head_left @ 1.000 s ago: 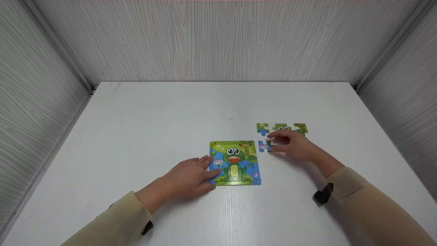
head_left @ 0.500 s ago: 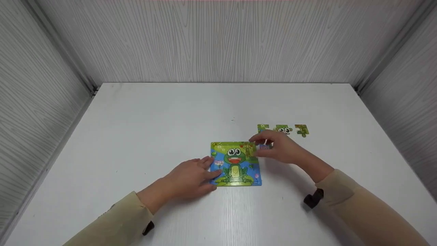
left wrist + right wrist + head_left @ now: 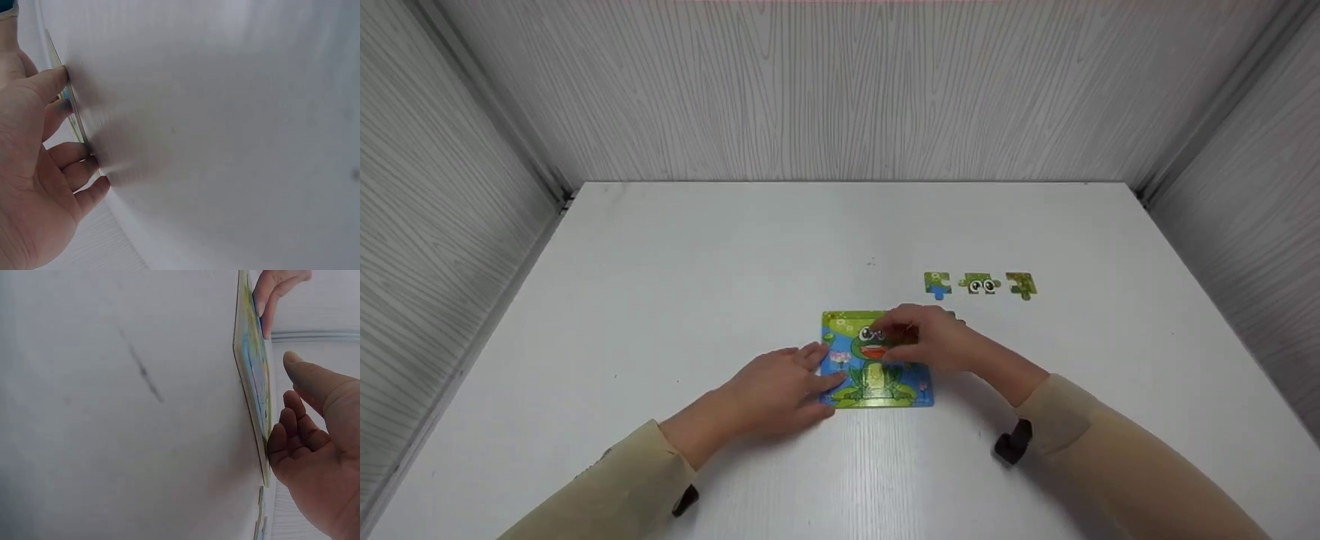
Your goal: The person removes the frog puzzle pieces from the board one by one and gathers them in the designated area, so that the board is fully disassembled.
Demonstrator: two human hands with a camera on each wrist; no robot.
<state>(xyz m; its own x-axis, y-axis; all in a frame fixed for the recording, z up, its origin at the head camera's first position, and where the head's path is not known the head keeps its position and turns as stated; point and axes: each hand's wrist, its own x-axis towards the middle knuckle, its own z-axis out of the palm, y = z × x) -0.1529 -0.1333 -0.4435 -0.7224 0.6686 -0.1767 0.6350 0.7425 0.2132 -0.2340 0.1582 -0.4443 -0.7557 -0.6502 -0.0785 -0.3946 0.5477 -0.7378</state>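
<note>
Frog board (image 3: 877, 390): flat on the white desk (image 3: 697, 255), roughly midway between its left and right edges, slightly rightward, well apart from the back edge.
Left hand (image 3: 772, 394): fingers spread apart, clamped on nothing, some tips against the board's left edge, one finger lying over it.
Right hand (image 3: 931, 337): above the board's upper right part, fingers curved, thumb apart from them, no piece showing between; contact with the picture cannot be told.
Row beyond the board: towards the desk's back right corner lie a blue-and-green piece (image 3: 937, 283), an eye piece (image 3: 981, 285) and a brown-green piece (image 3: 1022, 283), all apart.
Green sliver (image 3: 955, 314): just beside the board's upper right corner, mostly covered by the right hand; its picture cannot be told.
Bracing: keep light sideways pressure on the left edge, so the board should not slide when the other hand works.
Fingertip work: best to take a piece by its rim, straight up or down, since tabs would likely catch if tilted.
Right wrist view: shows the thumb gap and the board's thickness, which the head view hides.
Left wrist view: shows fingertips along the board's side, but hardly any picture.
Head view: alone shows the loose shapes whole.
</note>
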